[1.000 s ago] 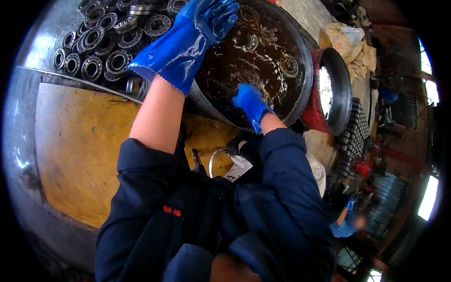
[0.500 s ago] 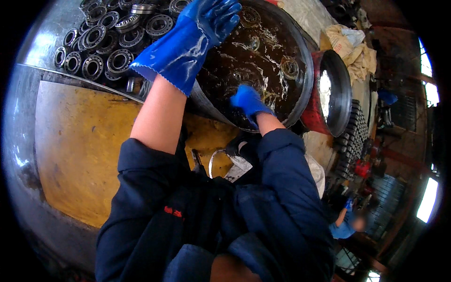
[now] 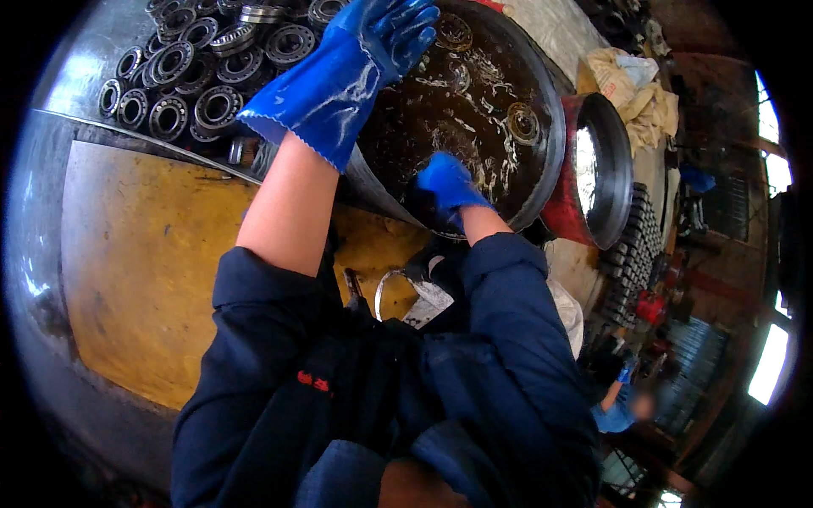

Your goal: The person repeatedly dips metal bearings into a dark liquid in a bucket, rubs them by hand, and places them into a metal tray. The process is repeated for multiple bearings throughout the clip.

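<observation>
Both my hands wear blue rubber gloves. My left hand (image 3: 396,35) is over the left side of a round metal drum (image 3: 552,161), its fingers bent a little and apart, and no object shows in it. Inside the drum, near its closest edge, my right hand (image 3: 449,180) is low in dark, oily liquid (image 3: 428,110). That hand is smeared and its fingers are hidden, so anything it holds cannot be made out. Two bearings, a nearer ring (image 3: 523,124) and a farther ring (image 3: 453,32), show in the liquid.
A heap of metal bearings (image 3: 218,107) lies on the metal surface at the upper left. Beside the drum on the right stands a red drum-like ring (image 3: 576,182), with stacked metal parts (image 3: 631,245) beyond. Someone in blue (image 3: 618,411) is at the lower right.
My right hand stays in nearly the same spot, slightly shifted. The liquid's surface pattern has changed, and the nearer ring shows more clearly. My left hand has barely moved.
</observation>
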A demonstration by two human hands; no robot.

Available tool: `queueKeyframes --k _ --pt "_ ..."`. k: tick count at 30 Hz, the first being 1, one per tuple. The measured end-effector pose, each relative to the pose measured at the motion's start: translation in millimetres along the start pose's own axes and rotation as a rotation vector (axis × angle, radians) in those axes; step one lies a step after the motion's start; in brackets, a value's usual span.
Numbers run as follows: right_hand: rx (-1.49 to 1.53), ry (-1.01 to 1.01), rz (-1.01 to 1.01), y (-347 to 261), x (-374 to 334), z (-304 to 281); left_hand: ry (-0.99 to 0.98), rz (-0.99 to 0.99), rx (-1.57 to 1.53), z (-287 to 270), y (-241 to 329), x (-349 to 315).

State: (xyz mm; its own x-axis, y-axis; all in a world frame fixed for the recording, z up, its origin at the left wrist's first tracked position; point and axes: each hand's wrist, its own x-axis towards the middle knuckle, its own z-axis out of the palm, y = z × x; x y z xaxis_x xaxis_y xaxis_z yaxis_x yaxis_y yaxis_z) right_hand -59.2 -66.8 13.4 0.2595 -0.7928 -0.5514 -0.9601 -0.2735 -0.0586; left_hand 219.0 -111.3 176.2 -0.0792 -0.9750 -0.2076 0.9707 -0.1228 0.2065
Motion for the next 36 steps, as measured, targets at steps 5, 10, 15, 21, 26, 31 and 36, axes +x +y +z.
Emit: queueKeyframes --k 5,10,15,21,26,31,36 --pt "0.093 -0.036 0.005 -18 10 8 -0.004 -0.068 -0.036 -4 0 5" --pt "-0.609 -0.261 -0.134 -57 15 -23 0.053 -0.094 -0.02 1 -1 2" --pt "-0.133 0.062 0.03 -28 -32 -45 0.026 -0.11 0.049 5 -19 5" --pt "0.208 0.045 0.227 20 -86 -102 -0.037 -0.068 0.236 -4 -56 1" --pt "0.999 0.401 0.074 4 -180 -127 0.194 -0.164 0.39 -3 -68 -12" --pt "1.273 0.59 0.059 24 -189 -100 0.209 -0.254 0.522 -19 -92 -10" --pt "1.527 0.533 0.117 37 -187 -96 0.221 -0.263 0.636 -40 -113 -14"
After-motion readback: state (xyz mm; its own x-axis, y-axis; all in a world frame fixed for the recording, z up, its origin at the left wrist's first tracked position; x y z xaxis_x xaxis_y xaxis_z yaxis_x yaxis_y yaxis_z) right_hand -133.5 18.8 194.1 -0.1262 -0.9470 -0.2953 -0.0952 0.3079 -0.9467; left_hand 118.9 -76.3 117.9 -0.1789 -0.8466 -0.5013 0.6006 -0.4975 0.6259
